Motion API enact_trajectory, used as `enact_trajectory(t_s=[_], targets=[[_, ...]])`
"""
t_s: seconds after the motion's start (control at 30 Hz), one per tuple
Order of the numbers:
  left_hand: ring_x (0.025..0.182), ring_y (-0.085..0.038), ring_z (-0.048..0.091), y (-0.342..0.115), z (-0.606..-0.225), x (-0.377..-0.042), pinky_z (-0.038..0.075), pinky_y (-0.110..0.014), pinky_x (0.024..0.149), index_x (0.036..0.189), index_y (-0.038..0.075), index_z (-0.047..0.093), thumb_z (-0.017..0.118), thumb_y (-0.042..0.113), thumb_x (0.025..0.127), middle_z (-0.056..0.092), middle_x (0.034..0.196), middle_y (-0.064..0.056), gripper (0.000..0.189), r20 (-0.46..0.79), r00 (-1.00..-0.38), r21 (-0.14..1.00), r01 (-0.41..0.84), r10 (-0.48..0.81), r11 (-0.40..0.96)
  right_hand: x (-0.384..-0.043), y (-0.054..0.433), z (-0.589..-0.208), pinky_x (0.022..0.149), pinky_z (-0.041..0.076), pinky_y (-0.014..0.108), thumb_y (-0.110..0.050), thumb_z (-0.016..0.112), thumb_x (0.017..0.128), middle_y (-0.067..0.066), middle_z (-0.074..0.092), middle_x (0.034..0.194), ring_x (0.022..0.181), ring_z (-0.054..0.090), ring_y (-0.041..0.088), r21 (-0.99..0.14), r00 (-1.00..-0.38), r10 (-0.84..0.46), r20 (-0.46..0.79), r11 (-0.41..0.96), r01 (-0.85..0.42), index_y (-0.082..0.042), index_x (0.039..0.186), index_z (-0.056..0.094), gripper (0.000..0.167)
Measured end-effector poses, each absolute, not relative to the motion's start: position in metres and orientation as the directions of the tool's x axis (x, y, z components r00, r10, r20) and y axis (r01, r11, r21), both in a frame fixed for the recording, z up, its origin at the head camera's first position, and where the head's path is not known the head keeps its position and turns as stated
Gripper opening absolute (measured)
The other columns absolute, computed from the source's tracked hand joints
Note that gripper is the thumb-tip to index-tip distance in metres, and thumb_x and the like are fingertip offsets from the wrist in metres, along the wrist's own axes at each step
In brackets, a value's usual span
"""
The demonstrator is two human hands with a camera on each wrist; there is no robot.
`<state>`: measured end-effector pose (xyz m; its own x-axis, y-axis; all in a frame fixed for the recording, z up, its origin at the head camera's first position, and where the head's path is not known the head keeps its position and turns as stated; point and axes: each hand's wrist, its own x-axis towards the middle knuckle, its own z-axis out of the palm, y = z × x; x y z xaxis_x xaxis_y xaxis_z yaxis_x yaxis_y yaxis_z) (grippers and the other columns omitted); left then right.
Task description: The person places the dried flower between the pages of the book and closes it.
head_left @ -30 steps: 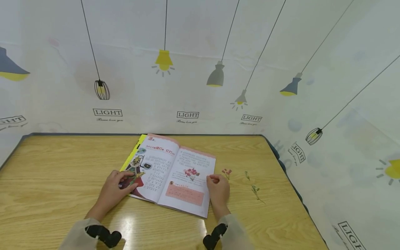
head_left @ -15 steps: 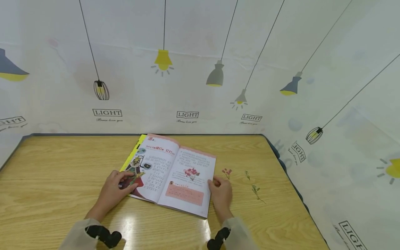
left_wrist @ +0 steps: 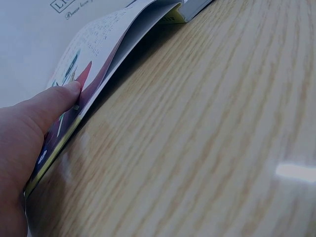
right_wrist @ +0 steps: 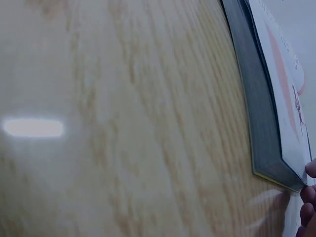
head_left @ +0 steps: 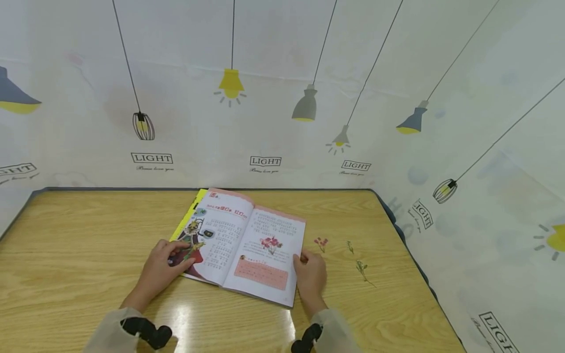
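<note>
An open book [head_left: 265, 220] with printed pages lies on the wooden table. A pink flower sprig [head_left: 270, 243] shows on its right page. My left hand [head_left: 159, 264] rests on the lower left page, thumb and fingers spread over the picture; in the left wrist view the thumb [left_wrist: 69, 91] presses near the page's edge. At the right page's outer edge, my right hand [head_left: 312, 277] pinches the paper between thumb and curled fingers. The right wrist view catches only those fingertips [right_wrist: 310, 192] at the book's corner. Just right of this hand lies a dried pink flower [head_left: 321, 243].
Two dried green sprigs, a small one [head_left: 350, 246] and a longer one [head_left: 362, 269], lie farther right on the table [head_left: 88, 235]. Behind the table hangs a white cloth [head_left: 190, 122] printed with lamps. A yellow cover edge [head_left: 187, 215] sticks out at the book's left.
My right hand has shifted slightly right and toward me, its thumb now on the page edge. The left hand and the flowers on the table have stayed put.
</note>
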<state>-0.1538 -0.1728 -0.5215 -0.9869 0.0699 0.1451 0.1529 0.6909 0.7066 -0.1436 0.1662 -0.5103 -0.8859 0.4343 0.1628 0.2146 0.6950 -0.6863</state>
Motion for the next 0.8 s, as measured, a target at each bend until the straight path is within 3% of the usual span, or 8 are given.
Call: enact_trajectory(t_s=[0.47, 0.8], targets=[[0.081, -0.021, 0.041, -0.1727, -0.5250, -0.1542, 0.035, -0.035, 0.070, 0.112, 0.009, 0.061, 0.071, 0.038, 0.079, 0.041, 0.091, -0.006, 0.045, 0.164, -0.984, 0.697, 0.161, 0.062, 0.699, -0.1445, 0.1675, -0.5085, 0.069, 0.046, 0.036, -0.015, 0.074, 0.075, 0.003, 0.064, 0.080, 0.076, 0.060, 0.019, -0.717, -0.880, 0.449, 0.153, 0.663, 0.214, -0.004, 0.096, 0.072, 0.024], [0.082, -0.022, 0.042, -0.1736, -0.5251, -0.1546, 0.035, -0.037, 0.070, 0.112, 0.007, 0.060, 0.070, 0.039, 0.079, 0.043, 0.094, -0.009, 0.047, 0.164, -0.984, 0.695, 0.165, 0.069, 0.700, -0.1444, 0.1674, -0.5055, 0.064, 0.044, 0.032, -0.015, 0.074, 0.074, 0.001, 0.062, 0.077, 0.071, 0.057, 0.015, -0.780, -0.861, 0.486, 0.149, 0.593, 0.200, -0.005, 0.091, 0.071, 0.020]])
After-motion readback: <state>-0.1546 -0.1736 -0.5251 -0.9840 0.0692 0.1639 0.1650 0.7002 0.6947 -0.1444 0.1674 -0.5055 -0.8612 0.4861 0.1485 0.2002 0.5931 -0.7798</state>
